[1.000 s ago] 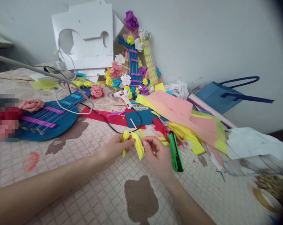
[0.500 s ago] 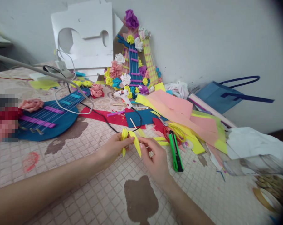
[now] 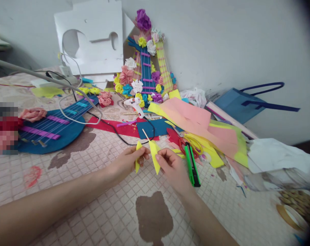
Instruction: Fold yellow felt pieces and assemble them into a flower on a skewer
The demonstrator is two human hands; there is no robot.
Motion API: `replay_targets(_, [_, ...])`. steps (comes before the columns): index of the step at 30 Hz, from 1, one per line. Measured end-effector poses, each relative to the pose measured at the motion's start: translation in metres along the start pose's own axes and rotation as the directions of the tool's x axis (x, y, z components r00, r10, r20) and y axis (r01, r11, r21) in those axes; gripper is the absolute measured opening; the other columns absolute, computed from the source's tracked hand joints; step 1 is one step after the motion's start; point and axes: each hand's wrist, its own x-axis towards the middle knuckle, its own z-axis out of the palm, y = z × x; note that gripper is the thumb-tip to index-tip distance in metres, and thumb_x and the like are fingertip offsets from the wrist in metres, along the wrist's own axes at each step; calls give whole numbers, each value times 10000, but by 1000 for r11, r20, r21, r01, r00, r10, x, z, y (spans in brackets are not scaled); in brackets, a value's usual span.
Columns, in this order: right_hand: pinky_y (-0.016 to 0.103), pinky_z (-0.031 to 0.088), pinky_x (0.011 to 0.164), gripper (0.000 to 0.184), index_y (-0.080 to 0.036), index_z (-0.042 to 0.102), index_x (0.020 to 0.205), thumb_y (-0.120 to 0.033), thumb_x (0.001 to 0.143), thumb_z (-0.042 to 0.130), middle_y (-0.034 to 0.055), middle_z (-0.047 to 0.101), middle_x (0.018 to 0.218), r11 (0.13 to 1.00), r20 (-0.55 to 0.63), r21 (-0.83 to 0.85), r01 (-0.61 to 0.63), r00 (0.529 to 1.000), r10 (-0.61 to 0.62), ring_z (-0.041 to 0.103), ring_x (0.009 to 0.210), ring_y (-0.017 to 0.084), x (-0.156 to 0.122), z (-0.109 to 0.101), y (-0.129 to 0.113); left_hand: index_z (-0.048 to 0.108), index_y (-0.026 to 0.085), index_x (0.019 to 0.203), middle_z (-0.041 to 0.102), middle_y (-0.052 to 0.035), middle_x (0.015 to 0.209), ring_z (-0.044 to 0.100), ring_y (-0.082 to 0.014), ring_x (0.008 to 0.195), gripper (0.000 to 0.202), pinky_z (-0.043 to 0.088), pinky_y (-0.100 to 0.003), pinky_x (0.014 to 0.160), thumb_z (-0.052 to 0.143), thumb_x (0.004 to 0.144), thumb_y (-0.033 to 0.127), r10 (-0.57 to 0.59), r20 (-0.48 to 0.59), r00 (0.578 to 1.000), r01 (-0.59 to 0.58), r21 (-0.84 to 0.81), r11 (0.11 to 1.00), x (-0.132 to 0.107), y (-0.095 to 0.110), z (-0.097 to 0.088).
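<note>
My left hand (image 3: 126, 160) is closed, pinching a small folded yellow paper piece (image 3: 137, 166) between thumb and fingers. A second yellow paper piece (image 3: 155, 158), pointed at its lower end, is pinched by my right hand (image 3: 174, 167). The two pieces are held side by side above the table with a narrow gap between them. Just behind them a thin wooden stick (image 3: 145, 134) leans toward the right piece; I cannot tell whether it touches. Close to my right hand lies a green and black utility knife (image 3: 192, 165).
Beyond my hands is a white glue gun (image 3: 135, 105) with its black cord. Scissors (image 3: 187, 145) and coloured sheets (image 3: 190, 114) are piled to the right. A blue paper guitar (image 3: 59, 131) lies at left; flower-decorated guitars (image 3: 146, 68) stand at the wall. A tape roll (image 3: 288, 217) is front right.
My right hand has moved slightly right with its yellow paper piece, away from the piece in my left hand. The left thumb no longer overlaps the right piece.
</note>
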Motion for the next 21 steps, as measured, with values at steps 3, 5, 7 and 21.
replay_targets(3, [205,267,449,203,-195,518,753,-361,842,593,-64,427,611,989,20,143,-31,999,28,339,497,66,-2,6,1,632,120,849,624,-33,783,534,-105,660,198,428,-249,661,594,843,314,-25,41,999,30,-122,992,0,-1,1])
replay_targets(5, [202,257,442,211,-193,515,748,-364,837,602,-62,426,620,978,52,200,-51,998,42,336,497,64,-3,12,2,634,129,864,651,-44,824,587,-137,729,189,459,-282,725,606,842,315,-15,90,996,30,-167,985,-1,-1,3])
replay_targets(7, [201,259,443,213,-191,515,739,-359,832,606,-56,435,635,973,65,222,-60,997,46,339,505,65,-5,18,3,636,143,909,668,-52,870,614,-160,767,199,474,-305,753,618,838,328,-11,127,992,36,-198,979,-3,-1,4])
replay_targets(21, [236,391,597,122,-192,567,788,-303,800,618,-28,504,722,984,1,176,6,1000,-7,457,647,111,-5,36,9,679,146,820,650,-65,986,558,-184,1007,302,402,-276,930,572,861,426,1,251,968,75,-293,953,-11,1,10])
